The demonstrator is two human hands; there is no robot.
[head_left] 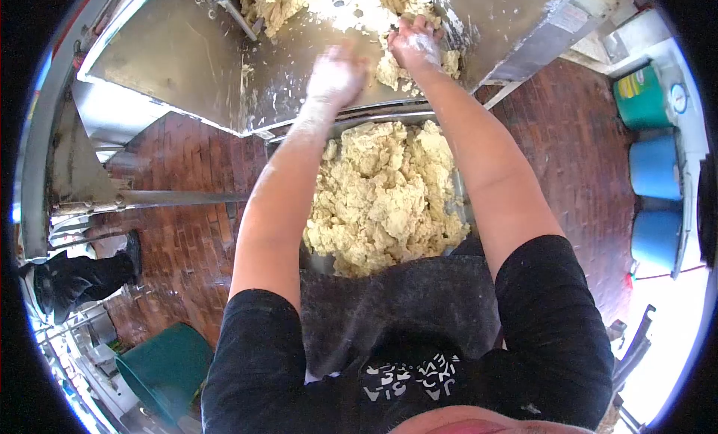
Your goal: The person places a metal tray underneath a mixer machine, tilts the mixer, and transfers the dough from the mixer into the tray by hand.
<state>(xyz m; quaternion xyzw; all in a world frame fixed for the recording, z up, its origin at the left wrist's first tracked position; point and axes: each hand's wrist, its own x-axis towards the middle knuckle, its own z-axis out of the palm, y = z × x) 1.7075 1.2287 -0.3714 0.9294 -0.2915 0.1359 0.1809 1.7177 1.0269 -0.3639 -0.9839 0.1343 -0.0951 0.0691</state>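
Note:
My right hand (416, 45), dusted with flour, has its fingers curled into a lump of crumbly pale dough (391, 72) on the metal wall of a large steel trough (299, 52). To its left, my left hand (338, 76) is smeared by motion and floury, over the same metal surface. Whether anything is in its fingers cannot be made out. Below both hands, between my forearms, a metal tub (458, 181) holds a big heap of rough yellowish dough (381, 194). More dough (273, 4) lies deeper in the trough, beside a metal bar.
A dark apron (404, 307) meets the tub's near edge. Blue bins (655, 168) and a green bin (642, 97) line the right side. At lower left are a green barrel (166, 370) and another person's dark-clothed leg (86, 278). The floor (179, 224) is red brick.

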